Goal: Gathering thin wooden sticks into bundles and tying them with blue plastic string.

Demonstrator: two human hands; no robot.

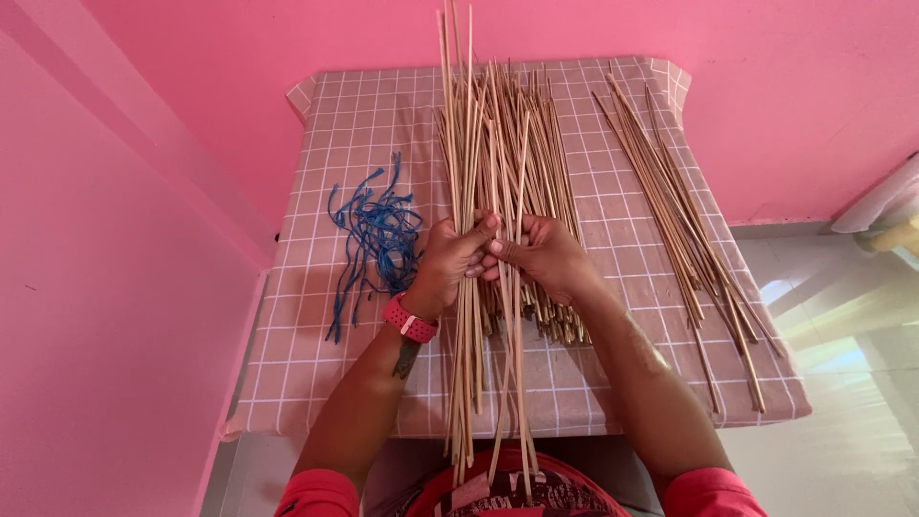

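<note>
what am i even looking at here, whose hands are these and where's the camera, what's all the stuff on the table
There is no machine here. This is one picture from a camera worn on a person's head, looking down at their own two bare hands, so the arms come in from the bottom edge.

The left hand, with a pink wristband, and the right hand meet in the middle. Together they grip a small bunch of long thin tan sticks, lifted above the table and reaching back toward the person's lap.

Beneath them is a small table with a pink checked cloth, standing against pink walls. A larger heap of the same tan sticks lies on it under the hands, and a thinner row of sticks lies to the right. To the left is a loose tangle of blue cords.
</note>
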